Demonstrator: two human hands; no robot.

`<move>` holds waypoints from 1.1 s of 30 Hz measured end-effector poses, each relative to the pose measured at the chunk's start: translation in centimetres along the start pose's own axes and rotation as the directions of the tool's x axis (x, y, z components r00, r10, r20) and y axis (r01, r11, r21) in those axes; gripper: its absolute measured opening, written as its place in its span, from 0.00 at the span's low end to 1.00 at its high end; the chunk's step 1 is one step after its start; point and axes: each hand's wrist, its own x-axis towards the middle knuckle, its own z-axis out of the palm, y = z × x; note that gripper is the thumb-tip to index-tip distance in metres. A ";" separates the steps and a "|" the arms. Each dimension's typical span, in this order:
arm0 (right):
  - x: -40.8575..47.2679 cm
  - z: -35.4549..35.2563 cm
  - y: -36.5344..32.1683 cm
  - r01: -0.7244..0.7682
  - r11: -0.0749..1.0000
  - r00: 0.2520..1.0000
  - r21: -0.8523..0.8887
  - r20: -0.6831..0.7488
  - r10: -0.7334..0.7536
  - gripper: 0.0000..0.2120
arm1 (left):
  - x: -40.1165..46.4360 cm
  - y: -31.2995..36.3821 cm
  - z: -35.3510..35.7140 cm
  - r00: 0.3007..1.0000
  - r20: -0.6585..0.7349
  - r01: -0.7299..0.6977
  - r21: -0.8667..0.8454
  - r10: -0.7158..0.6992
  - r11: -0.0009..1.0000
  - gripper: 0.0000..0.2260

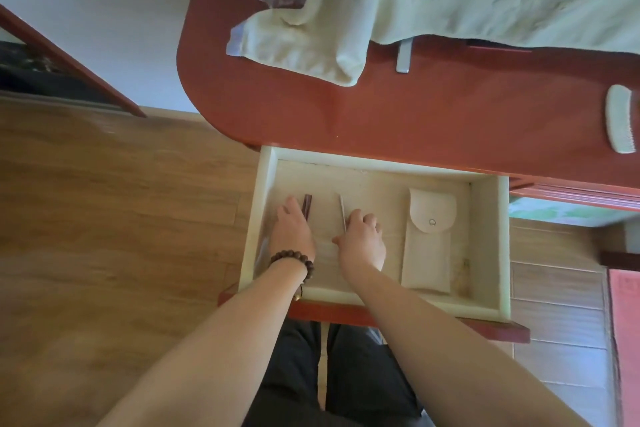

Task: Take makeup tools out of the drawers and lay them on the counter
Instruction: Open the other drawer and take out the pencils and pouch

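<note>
A pale drawer (266,191) stands pulled out from under the red-brown counter (415,114). Both my hands are inside it. My left hand (292,229), with a bead bracelet on the wrist, lies over a dark brown stick-like tool (307,205) whose far end pokes out past the fingers. My right hand (362,236) has its fingers curled round a thin silvery tool (341,210) that sticks out toward the drawer's back. A cream snap-flap pouch (429,246) lies flat at the drawer's right side.
A pale comb (621,123) lies on the counter at the far right. A cream cloth (450,3) covers the counter's back, with a small grey bar (403,57) at its edge. Wood floor spreads to the left; my dark trousers show below the drawer front.
</note>
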 end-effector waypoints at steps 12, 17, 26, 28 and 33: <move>-2.0 -3.4 -1.1 0.001 0.978 0.995 0.211 -0.094 0.019 0.04 | -0.6 1.0 -3.4 0.989 0.001 -0.136 -0.355 0.146 0.925 0.12; -3.1 -9.2 0.4 0.072 0.908 0.955 0.414 -0.292 0.057 0.05 | -2.4 5.3 -5.6 0.938 -0.069 -0.333 -0.456 0.341 0.825 0.11; -0.5 -20.2 7.6 0.204 0.805 0.874 0.557 -0.474 0.107 0.03 | -4.1 19.1 -5.7 0.845 -0.232 -0.526 -0.525 0.481 0.669 0.11; 1.0 -22.8 10.4 0.206 0.798 0.870 0.567 -0.479 0.116 0.04 | -4.0 22.6 -4.9 0.828 -0.292 -0.560 -0.493 0.479 0.666 0.12; 5.7 -27.4 16.8 0.162 0.814 0.891 0.558 -0.437 0.122 0.06 | -3.1 30.2 -1.4 0.850 -0.322 -0.523 -0.427 0.417 0.737 0.13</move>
